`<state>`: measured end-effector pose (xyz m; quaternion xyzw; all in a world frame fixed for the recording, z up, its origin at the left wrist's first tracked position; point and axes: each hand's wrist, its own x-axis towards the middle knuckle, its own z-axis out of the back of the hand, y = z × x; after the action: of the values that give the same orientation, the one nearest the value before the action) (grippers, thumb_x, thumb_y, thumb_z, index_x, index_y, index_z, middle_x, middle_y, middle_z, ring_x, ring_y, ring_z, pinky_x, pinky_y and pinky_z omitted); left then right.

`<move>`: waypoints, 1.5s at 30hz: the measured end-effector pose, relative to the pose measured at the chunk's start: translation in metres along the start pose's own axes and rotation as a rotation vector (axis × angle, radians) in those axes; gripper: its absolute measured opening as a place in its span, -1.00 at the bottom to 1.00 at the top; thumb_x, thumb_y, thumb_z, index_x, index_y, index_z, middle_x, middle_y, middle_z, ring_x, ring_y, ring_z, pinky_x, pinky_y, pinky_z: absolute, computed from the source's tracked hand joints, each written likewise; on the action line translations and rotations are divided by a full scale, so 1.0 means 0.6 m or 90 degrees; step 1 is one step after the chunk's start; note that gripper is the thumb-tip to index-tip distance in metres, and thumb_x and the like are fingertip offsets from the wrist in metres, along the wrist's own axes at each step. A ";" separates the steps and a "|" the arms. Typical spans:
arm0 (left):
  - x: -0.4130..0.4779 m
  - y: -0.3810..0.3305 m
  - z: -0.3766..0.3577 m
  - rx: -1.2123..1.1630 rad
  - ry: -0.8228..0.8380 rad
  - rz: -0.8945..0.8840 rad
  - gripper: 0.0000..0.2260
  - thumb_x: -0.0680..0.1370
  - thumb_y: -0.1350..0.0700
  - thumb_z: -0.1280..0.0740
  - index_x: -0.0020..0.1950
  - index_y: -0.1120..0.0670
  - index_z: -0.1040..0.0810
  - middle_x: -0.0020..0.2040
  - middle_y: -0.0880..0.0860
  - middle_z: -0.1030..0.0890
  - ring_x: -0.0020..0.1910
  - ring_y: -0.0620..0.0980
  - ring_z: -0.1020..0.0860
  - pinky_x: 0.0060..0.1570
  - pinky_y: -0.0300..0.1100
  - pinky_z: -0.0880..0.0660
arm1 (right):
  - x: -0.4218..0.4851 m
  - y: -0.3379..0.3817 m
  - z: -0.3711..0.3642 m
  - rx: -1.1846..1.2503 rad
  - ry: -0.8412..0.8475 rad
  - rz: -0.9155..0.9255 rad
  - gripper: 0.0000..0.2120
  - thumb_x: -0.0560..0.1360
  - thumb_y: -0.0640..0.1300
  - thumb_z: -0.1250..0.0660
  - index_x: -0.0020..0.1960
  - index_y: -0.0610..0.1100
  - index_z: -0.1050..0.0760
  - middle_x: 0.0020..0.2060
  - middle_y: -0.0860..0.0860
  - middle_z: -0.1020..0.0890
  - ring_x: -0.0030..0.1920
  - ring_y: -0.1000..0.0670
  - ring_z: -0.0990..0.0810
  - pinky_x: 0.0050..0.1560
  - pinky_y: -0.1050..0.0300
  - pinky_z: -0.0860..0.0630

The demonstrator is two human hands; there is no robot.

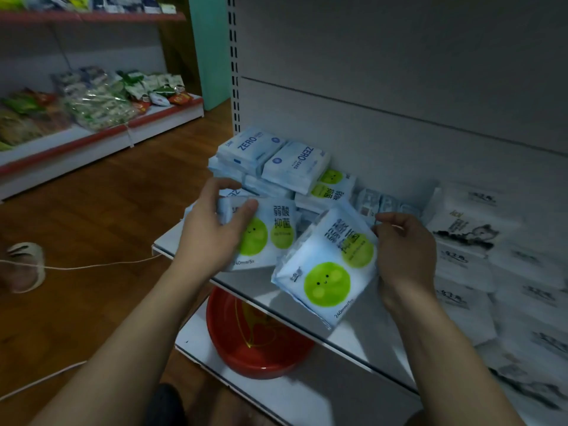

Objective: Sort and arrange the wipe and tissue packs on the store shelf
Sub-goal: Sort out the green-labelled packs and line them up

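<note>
1. My left hand [212, 229] grips a white soft-plastic wipe pack with two green smiley circles [264, 238] by its left end, thumb across the front. The pack sits at the front-left of the white metal shelf [353, 339], just in front of the heap.
2. My right hand [405, 250] pinches the right edge of a second white pack with the same green circles [329, 272]. This one is tilted, with its lower corner out over the shelf's front lip.
3. The risk I see is that my right grip is only an edge pinch on slick film. The tilted pack could slip and drop toward the red plastic basin [255, 342] on the shelf below.
4. The blue-and-white "ZERO" packs [270, 158] lie stacked askew behind my left hand. Nudging them while sliding a pack in could topple them off the shelf's open left end.
5. I can't tell whether the left pack rests on the shelf or on other packs, because my palm hides its underside.
6. The small pale packs [384, 204] behind my right hand are blurred. The white tissue packs with ink drawings [467, 229] run out of view at the right, so I can't count them.
</note>
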<state>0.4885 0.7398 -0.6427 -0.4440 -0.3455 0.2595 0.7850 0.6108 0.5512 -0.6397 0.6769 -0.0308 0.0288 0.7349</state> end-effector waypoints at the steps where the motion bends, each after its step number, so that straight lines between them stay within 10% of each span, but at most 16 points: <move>1: -0.004 -0.001 -0.003 -0.018 0.010 0.004 -0.79 0.53 -0.03 -0.39 0.11 -0.11 -0.44 -0.12 -0.17 -0.56 -0.23 -0.28 -0.57 -0.22 -0.22 -0.53 | 0.002 0.000 -0.001 0.063 0.003 -0.045 -0.76 0.47 -0.38 -0.24 -0.19 -0.07 -0.54 -0.27 -0.05 -0.61 -0.29 -0.04 -0.55 -0.27 0.19 -0.46; 8: -0.034 -0.016 -0.040 -0.255 0.062 0.094 -0.69 0.47 -0.31 -0.22 0.01 -0.16 -0.56 0.00 -0.03 -0.67 0.02 0.05 -0.64 0.09 0.22 -0.54 | -0.025 -0.010 -0.036 0.289 0.083 -0.289 -0.80 0.53 -0.37 -0.19 -0.17 -0.20 -0.53 -0.39 -0.02 -0.67 -0.39 0.00 -0.63 -0.39 0.09 -0.59; 13: -0.041 -0.021 -0.045 -0.357 0.181 0.114 -0.35 0.22 -0.25 -0.51 0.23 -0.07 -0.43 0.06 0.05 -0.67 0.03 0.07 -0.66 0.08 0.11 -0.58 | -0.040 -0.026 -0.053 0.069 0.118 -0.192 -0.79 0.54 -0.30 -0.17 -0.10 -0.13 -0.55 -0.22 -0.08 -0.67 -0.30 -0.03 -0.59 -0.50 0.24 -0.45; 18: -0.041 -0.015 -0.048 -0.338 0.275 0.076 -0.18 0.22 0.12 -0.60 0.36 -0.22 -0.29 0.17 0.06 -0.62 0.08 0.07 -0.65 0.08 0.02 -0.58 | -0.022 -0.021 -0.028 -0.032 0.165 -0.074 -0.79 0.57 -0.03 -0.19 -0.07 -0.05 -0.58 -0.07 0.03 -0.66 0.00 -0.01 -0.61 0.11 0.03 -0.53; 21: -0.044 -0.013 -0.057 -0.336 0.356 0.031 -0.08 0.26 0.32 -0.55 0.44 -0.18 -0.17 0.21 -0.04 -0.60 0.14 0.01 -0.62 0.09 -0.10 -0.58 | -0.013 -0.004 0.018 -0.008 0.387 -0.069 -0.36 0.34 0.47 -0.27 0.32 0.18 -0.43 0.29 0.18 -0.52 0.26 0.14 -0.50 0.34 0.00 -0.42; 28: -0.058 0.021 -0.115 -0.110 0.511 -0.116 -0.09 0.35 0.24 -0.57 0.47 -0.16 -0.09 0.30 -0.08 -0.39 0.26 -0.24 -0.46 0.21 -0.35 -0.42 | -0.014 0.012 0.054 -0.718 0.547 0.252 0.15 0.28 0.19 -0.52 0.50 0.26 0.30 0.53 0.20 0.20 0.53 0.08 0.18 0.53 -0.03 0.12; 35: -0.040 0.041 -0.126 0.250 0.345 -0.338 -0.16 0.26 -0.12 -0.55 0.46 0.01 -0.28 0.44 0.06 -0.29 0.38 0.03 -0.30 0.36 -0.10 -0.32 | -0.001 -0.024 0.014 -0.770 0.435 0.338 -0.18 0.34 0.18 -0.45 0.47 0.07 -0.12 0.29 0.04 -0.39 0.30 -0.04 -0.31 0.27 0.04 -0.25; 40: -0.007 0.024 -0.070 0.489 0.191 -0.261 -0.25 0.29 -0.47 -0.22 0.41 -0.17 -0.33 0.49 0.01 -0.26 0.44 0.10 -0.17 0.31 0.09 -0.20 | 0.023 -0.033 -0.005 -0.802 0.303 0.354 -0.30 0.41 0.09 -0.41 0.45 -0.02 -0.21 0.32 -0.03 -0.37 0.31 -0.08 -0.30 0.28 0.04 -0.17; 45: -0.001 0.055 -0.060 0.623 0.231 -0.124 -0.21 0.31 -0.34 -0.38 0.46 -0.18 -0.14 0.49 0.03 -0.15 0.46 0.12 -0.15 0.34 0.09 -0.20 | -0.001 -0.031 -0.031 -0.810 0.264 0.329 -0.25 0.44 -0.04 -0.38 0.51 0.02 -0.08 0.44 -0.09 -0.14 0.44 -0.15 -0.05 0.44 -0.08 0.03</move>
<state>0.5126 0.7366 -0.6847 -0.0293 -0.0825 0.2357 0.9679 0.6118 0.5680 -0.6595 0.0687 -0.0604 0.3063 0.9475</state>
